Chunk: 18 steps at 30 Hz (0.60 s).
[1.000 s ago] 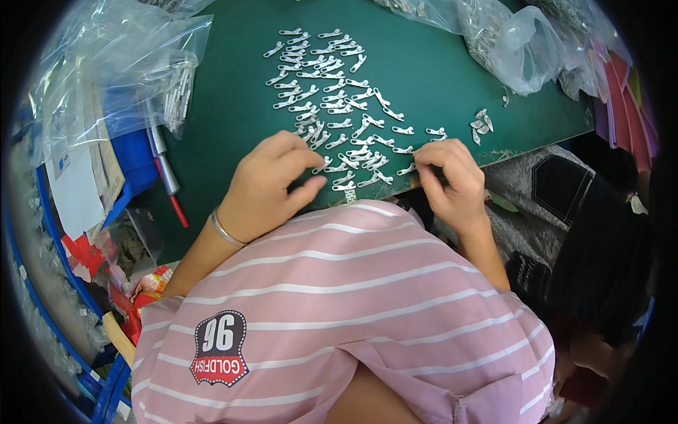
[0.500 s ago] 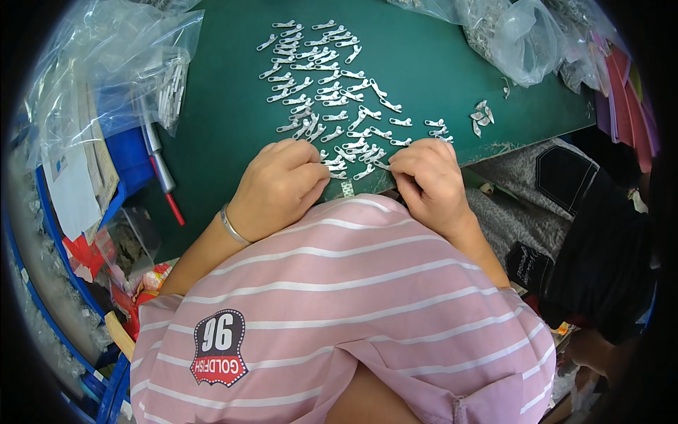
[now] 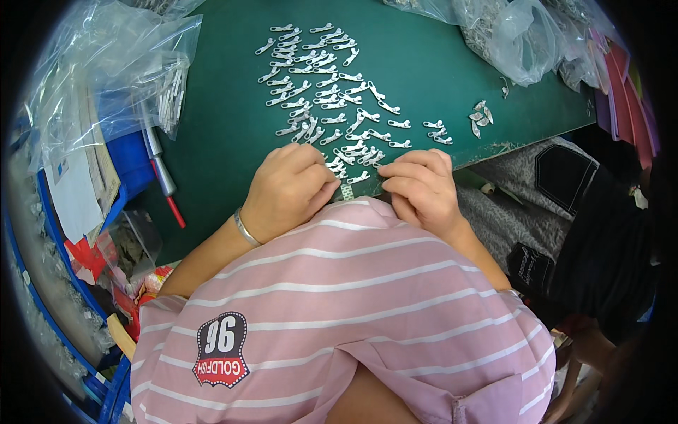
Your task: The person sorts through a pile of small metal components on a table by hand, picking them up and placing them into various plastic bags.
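Both hands sit curled at the green mat's near edge. The left hand and right hand pinch a small metal piece between them, partly hidden. At twelve o'clock lie dozens of metal clips, too many to count. Plastic bags blur at ten o'clock.

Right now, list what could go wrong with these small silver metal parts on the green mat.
The small silver metal parts near both hands lie close to the green mat edge; a nudge from the left hand or right hand could push some off. The loose cluster might get mixed in.
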### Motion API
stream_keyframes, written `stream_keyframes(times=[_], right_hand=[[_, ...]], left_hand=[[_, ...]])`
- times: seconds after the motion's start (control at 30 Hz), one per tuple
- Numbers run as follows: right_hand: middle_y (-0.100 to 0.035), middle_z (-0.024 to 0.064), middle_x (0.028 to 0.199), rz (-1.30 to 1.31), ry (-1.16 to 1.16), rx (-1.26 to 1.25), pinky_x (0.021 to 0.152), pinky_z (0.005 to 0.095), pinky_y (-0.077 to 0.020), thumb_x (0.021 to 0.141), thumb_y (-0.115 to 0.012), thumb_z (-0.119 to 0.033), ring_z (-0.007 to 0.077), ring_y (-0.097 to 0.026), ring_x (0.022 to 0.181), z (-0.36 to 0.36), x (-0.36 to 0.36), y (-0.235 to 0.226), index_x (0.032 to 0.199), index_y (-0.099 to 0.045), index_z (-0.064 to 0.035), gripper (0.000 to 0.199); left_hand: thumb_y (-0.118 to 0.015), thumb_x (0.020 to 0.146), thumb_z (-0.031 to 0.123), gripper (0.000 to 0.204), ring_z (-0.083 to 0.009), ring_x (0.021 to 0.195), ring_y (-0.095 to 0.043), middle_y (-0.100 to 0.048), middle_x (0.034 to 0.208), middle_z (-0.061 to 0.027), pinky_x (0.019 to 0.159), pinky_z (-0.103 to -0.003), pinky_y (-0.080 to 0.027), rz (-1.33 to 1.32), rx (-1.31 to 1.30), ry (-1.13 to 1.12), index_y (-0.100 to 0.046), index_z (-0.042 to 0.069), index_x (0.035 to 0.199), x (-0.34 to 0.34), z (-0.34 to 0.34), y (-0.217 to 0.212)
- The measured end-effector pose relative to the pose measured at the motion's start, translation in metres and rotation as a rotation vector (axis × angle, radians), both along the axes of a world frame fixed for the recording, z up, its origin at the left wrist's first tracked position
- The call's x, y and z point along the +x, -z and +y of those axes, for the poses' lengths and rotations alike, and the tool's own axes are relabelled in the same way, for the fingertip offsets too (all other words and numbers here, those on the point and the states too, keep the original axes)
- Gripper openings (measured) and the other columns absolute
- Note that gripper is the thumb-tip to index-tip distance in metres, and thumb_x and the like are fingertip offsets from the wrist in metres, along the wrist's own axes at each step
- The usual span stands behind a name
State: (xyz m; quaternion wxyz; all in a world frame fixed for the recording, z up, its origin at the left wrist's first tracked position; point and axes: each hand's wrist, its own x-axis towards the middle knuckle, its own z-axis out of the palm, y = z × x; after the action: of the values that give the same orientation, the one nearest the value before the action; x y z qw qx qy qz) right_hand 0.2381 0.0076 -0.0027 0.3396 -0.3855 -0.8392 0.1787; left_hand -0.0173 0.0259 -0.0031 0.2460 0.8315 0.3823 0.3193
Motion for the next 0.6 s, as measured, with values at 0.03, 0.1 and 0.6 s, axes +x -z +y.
stream_keyframes(times=[0.03,0.1,0.6], right_hand=[[-0.072,0.002,0.107,-0.011,0.021,0.001,0.087,0.0403,-0.0414,0.072,-0.072,-0.002,0.0219,-0.064,0.1,-0.001,0.0,0.0,0.091,-0.069,-0.01,0.021],[-0.073,0.0018,0.109,-0.035,0.065,0.002,0.089,0.0409,-0.0416,0.072,-0.072,-0.001,0.0223,-0.064,0.101,-0.003,-0.001,-0.001,0.092,-0.069,-0.0102,0.022],[-0.071,0.0038,0.124,-0.059,0.005,-0.001,0.1,0.0457,-0.0381,0.077,-0.078,-0.008,0.0242,-0.062,0.113,-0.008,-0.008,0.012,0.1,-0.071,-0.0122,0.024]], left_hand=[[-0.083,0.069,0.001,0.02,-0.026,0.073,-0.06,-0.061,0.081,-0.0067,0.066,-0.035,-0.048,-0.019,-0.005,-0.026,-0.069,0.007,0.082,0.0,0.0,-0.001],[-0.083,0.07,0.001,0.021,-0.0256,0.073,-0.059,-0.06,0.082,-0.0072,0.065,-0.035,-0.048,-0.057,-0.016,-0.077,-0.07,0.007,0.085,-0.001,0.001,-0.005],[-0.082,0.073,0.006,0.034,-0.0247,0.077,-0.055,-0.058,0.088,-0.0065,0.068,-0.037,-0.043,0.144,-0.015,0.042,-0.075,0.009,0.105,0.001,0.007,-0.015]])
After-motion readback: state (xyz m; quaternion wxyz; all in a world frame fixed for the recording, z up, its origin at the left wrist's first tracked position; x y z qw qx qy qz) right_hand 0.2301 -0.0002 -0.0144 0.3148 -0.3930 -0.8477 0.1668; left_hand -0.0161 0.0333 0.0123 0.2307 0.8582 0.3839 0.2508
